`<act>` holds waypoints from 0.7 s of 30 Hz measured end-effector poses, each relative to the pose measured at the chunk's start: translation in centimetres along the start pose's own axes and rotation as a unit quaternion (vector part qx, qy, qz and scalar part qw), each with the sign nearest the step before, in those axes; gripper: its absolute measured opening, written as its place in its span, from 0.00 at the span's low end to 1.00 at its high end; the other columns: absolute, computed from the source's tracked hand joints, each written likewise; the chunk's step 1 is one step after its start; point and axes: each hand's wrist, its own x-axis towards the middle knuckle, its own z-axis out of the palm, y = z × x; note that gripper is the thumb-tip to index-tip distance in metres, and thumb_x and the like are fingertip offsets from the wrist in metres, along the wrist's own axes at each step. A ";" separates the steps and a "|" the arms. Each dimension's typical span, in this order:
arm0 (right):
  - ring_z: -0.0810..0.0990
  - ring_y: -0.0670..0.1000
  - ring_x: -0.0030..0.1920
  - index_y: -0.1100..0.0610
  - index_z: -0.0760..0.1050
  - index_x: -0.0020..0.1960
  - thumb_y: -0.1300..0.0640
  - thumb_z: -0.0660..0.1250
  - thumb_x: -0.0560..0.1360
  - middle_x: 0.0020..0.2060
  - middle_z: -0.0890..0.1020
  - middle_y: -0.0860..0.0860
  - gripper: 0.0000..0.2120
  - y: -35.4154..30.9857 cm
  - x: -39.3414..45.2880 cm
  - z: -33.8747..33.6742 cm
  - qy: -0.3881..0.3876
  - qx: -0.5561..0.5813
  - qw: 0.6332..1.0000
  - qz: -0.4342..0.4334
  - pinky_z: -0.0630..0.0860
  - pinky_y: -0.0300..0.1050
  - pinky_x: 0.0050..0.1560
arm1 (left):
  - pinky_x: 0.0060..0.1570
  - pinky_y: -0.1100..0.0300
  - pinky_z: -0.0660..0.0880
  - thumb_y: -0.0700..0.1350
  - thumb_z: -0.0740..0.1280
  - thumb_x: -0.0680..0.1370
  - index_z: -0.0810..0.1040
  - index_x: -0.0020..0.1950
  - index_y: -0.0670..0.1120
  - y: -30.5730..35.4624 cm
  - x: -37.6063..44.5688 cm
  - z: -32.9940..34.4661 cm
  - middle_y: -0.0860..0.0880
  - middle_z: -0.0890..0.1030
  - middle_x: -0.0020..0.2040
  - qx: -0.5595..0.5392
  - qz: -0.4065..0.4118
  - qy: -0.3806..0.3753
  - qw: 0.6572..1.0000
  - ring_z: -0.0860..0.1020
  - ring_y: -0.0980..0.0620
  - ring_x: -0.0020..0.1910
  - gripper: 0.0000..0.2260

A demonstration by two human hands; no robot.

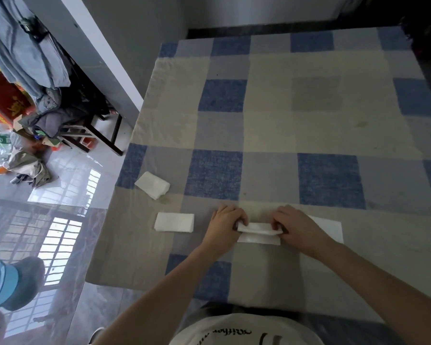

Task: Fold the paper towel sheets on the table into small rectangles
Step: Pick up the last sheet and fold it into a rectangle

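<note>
Head view: sheet (259, 232) pinched between both hands.

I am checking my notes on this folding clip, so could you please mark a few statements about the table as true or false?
1. Both hands hold the same paper towel sheet. True: the left hand grips its left end and the right hand its right end.
2. Two folded towels lie to the left of the hands. True: one folded towel sits near the left hand, and another folded towel lies farther back by the table edge.
3. The tablecloth is plain red. False: it is checked in blue, grey and cream.
4. A flat sheet lies under the left forearm. False: it lies beside the right hand.
</note>
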 end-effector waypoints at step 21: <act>0.68 0.50 0.43 0.53 0.78 0.40 0.65 0.76 0.58 0.39 0.77 0.50 0.15 -1.0 -1.9 2.2 0.118 -0.105 0.986 -0.054 0.68 0.43 0.34 | 0.47 0.59 0.66 0.30 0.58 0.68 0.76 0.48 0.45 0.8 -1.7 -0.2 0.51 0.73 0.48 -0.015 -0.008 0.127 0.992 0.67 0.52 0.48 0.15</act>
